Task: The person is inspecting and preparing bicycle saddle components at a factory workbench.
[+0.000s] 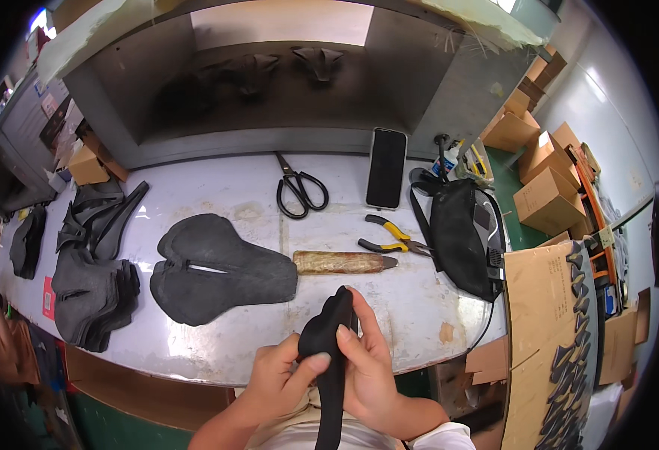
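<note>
Between my hands, at the table's near edge, a black bicycle saddle is held on its edge, its narrow end pointing down toward me. My left hand grips its left side, thumb pressed against the black surface. On the other side my right hand is closed around it, with the thumb on the near face and fingers behind. Just beyond lie a flat dark grey saddle-shaped pad with a slot and a worn tool with a thick handle and dark tip. The saddle's underside is mostly hidden.
Black-handled scissors, a phone, yellow-black pliers and a black pouch lie across the table. Stacked pads and black pieces sit left. A grey metal booth stands behind; cartons are right.
</note>
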`<state>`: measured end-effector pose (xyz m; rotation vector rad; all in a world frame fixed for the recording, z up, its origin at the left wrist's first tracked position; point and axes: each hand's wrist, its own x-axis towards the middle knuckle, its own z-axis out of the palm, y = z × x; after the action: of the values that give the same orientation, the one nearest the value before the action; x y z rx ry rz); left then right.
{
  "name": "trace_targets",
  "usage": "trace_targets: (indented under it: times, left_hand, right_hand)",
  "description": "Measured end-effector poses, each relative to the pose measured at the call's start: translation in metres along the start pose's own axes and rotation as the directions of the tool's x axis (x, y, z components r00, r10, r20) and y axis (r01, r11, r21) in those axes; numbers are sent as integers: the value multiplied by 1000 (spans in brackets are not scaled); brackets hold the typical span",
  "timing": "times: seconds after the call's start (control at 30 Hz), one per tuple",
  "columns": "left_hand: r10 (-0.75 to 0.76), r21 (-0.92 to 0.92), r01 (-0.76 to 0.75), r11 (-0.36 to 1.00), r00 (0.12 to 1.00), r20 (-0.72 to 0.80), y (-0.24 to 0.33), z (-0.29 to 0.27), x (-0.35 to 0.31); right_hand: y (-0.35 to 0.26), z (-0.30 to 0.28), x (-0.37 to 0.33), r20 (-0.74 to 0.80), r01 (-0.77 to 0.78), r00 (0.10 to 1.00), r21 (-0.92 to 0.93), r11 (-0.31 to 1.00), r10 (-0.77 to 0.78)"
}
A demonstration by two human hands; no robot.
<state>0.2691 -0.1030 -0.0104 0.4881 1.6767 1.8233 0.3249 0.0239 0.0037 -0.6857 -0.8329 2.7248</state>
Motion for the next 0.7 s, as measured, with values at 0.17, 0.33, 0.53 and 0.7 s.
trace_targets:
  times: [0.17,0.33,0.53,0.7]
  left_hand:
    - [38,69,-37,997,999,-24,-20,-5,-17]
    - [438,490,-292,821,873,-214,2,-1,-65]
    - [758,947,320,27,611,-227,-57,-107,-192]
    - [-106,19,360,933,325,-940,-247,-198,-291]
  right_hand:
    - [1,4,1,73,35,997,-18,999,-34]
    - [-19,9,-16,532,-234,681,-493,838,503]
    - [-80,26,24,710,478,390,-700,531,586]
    - [-68,70,150,758,754,638,-651,90,132]
